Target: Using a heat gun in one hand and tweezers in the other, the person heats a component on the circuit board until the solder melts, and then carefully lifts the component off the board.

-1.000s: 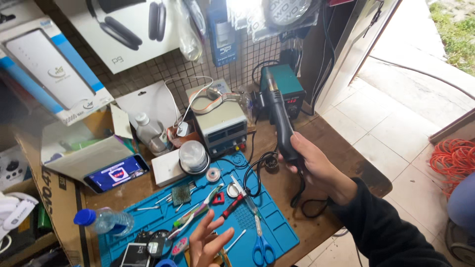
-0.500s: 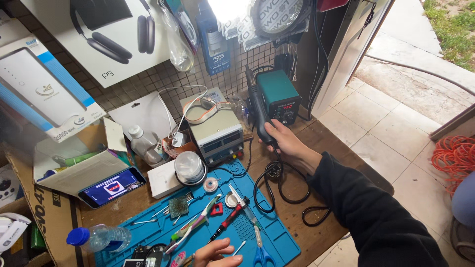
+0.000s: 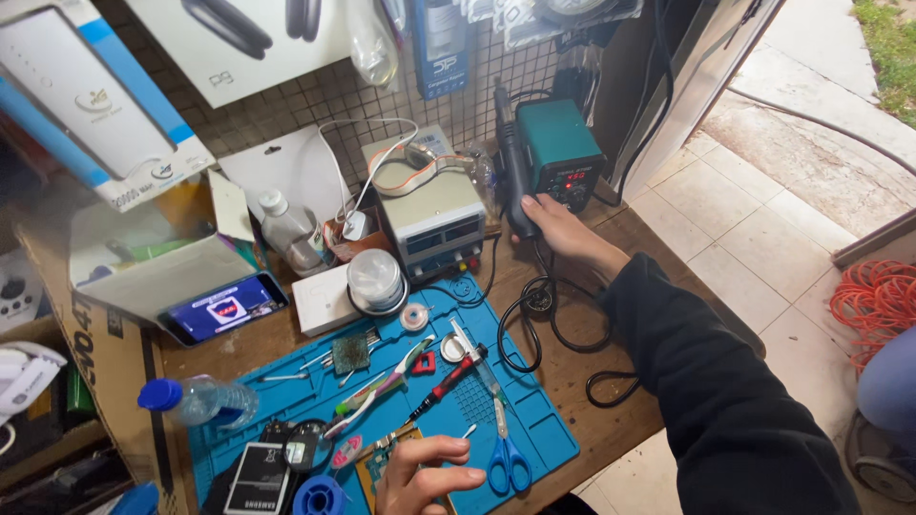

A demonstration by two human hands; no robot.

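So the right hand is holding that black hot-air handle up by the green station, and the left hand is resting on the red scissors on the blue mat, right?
Not quite. The head view shows the scissors have blue handles, and the left hand lies beside them, not on them. The right hand does grip the black hot-air handle by the green station.

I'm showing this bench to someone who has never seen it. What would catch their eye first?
Probably the bright blue work mat at the front, strewn with small tools such as blue-handled scissors. Next, the right hand gripping the black hot-air handle upright beside the teal station at the back. The left hand rests on a small circuit board at the mat's near edge.
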